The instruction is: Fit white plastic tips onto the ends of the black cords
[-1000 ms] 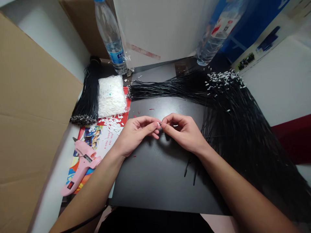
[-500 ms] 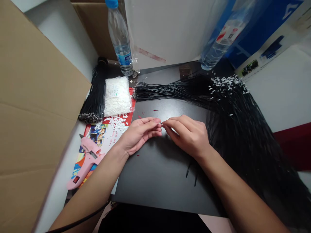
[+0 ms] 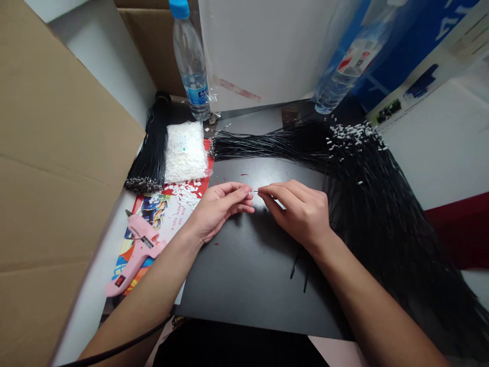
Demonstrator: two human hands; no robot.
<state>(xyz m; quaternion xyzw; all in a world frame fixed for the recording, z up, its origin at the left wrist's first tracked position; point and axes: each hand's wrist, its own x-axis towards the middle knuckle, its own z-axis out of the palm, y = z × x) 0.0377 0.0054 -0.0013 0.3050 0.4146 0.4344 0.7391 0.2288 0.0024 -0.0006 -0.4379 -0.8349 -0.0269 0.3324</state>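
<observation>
The right hand (image 3: 294, 211) pinches a thin black cord (image 3: 255, 191) over the black board (image 3: 244, 285), the left hand (image 3: 219, 211) curled just beside it, holding what I cannot tell; many cords (image 3: 355, 137) at upper right have white tags; a black bundle (image 3: 151, 158) and a bag of white tags (image 3: 185, 153) sit at upper left.

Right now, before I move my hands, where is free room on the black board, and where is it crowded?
Free: the black board below the left hand and right hand, and a strip above them, up to the black wires, with red bits. Crowded: the board's right side, under those wires.
</observation>
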